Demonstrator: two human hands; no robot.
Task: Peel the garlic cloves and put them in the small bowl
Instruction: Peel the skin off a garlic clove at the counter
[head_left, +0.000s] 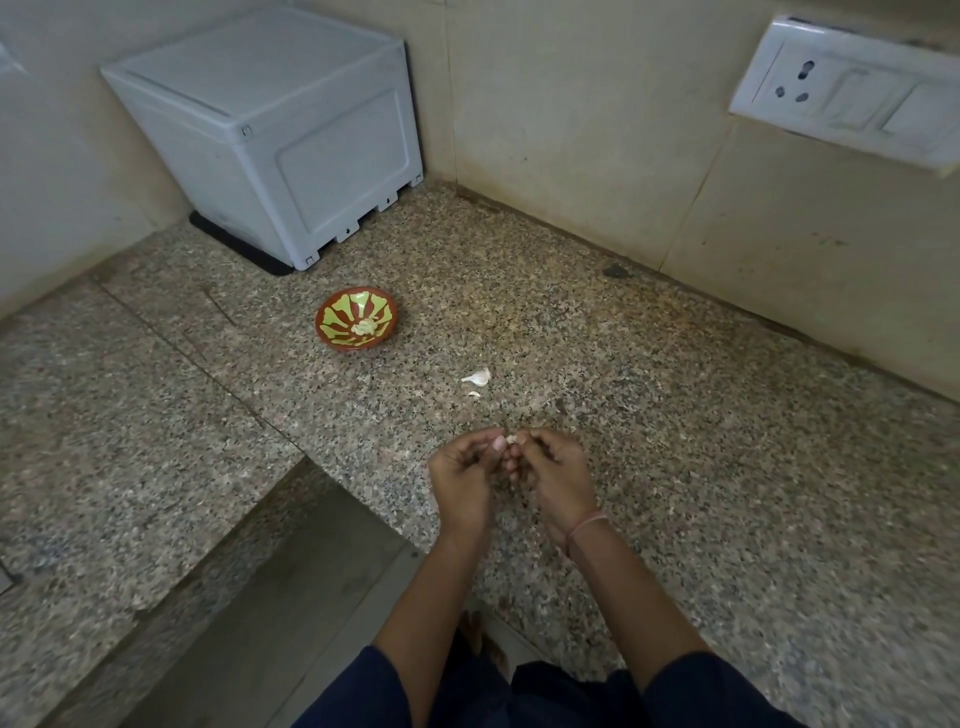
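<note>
- Under my hands runs the speckled stone counter (701, 467), which meets tiled walls at the far corner and drops to a lower step along its near left edge.
- At the far left corner of the counter stands a pale grey plastic box (275, 135), its lid closed, on a dark mat (244, 249) that shows under its near side.
- On the right wall, above the counter's far right edge, is a white socket plate (852, 88) with switches.
- My left hand (462, 478) and my right hand (558, 478) are together just above the counter's near middle, both with fingers curled in. The fingertips of both meet and pinch one small garlic clove (511, 439) between them. A thin pink thread (587, 525) circles my right wrist.
- Well beyond my hands, toward the box, the small bowl (332, 343) sits upright on the counter. It is red-brown outside, with yellow-green petals painted inside.
- Pale peeled cloves (363, 327) lie in a little heap at the bottom of the bowl.
- Between the bowl and my hands, nearer the hands, a white piece of garlic (478, 376) lies on the stone. I cannot tell whether it is a whole clove or only husk.
- Just beside it, on the near side, lies a smaller white scrap (474, 395).
</note>
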